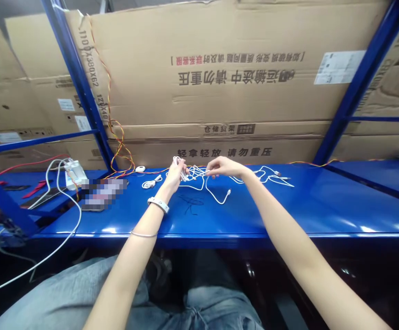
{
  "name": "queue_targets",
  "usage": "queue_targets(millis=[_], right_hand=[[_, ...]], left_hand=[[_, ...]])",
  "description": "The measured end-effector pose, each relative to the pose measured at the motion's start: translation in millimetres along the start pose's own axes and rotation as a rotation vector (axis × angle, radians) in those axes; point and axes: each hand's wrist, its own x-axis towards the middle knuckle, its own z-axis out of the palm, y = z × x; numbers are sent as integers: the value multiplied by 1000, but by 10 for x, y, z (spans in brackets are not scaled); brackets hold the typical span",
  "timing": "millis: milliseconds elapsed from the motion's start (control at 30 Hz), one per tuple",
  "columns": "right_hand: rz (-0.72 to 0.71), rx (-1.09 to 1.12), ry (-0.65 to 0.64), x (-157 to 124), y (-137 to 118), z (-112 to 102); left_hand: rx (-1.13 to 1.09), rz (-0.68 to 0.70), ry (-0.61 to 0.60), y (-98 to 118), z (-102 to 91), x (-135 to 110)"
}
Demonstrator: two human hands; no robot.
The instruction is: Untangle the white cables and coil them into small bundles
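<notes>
My left hand [176,175] is closed around a bunched white charging cable [180,161], near the back of the blue shelf [144,215]. To its right, my right hand [222,166] pinches a white cable strand, whose free end hangs down to a plug [227,193] lying on the shelf. A tangle of white cables [196,172] lies between and behind both hands. More loose white cable [271,176] spreads to the right of my right hand. A neatly coiled white cable [151,182] rests just left of my left hand.
Cardboard sheets [220,101] stand behind the shelf between blue posts [79,78]. At left are a white power strip [75,174], a blurred-out flat object [103,195] and red-yellow twisted wires [120,142]. A white cord [79,215] hangs over the front edge.
</notes>
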Motion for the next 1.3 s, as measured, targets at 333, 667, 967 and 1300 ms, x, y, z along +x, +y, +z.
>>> queue_targets(millis=[333, 667, 967, 1300], right_hand=[[-54, 145, 376, 230, -51, 300], [58, -245, -156, 98, -24, 241], [-37, -344, -124, 234, -93, 611], [-97, 117, 351, 189, -121, 426]], left_hand=[[418, 46, -416, -25, 232, -184], [274, 61, -115, -37, 121, -81], [252, 131, 91, -75, 36, 21], [317, -99, -168, 39, 109, -117]])
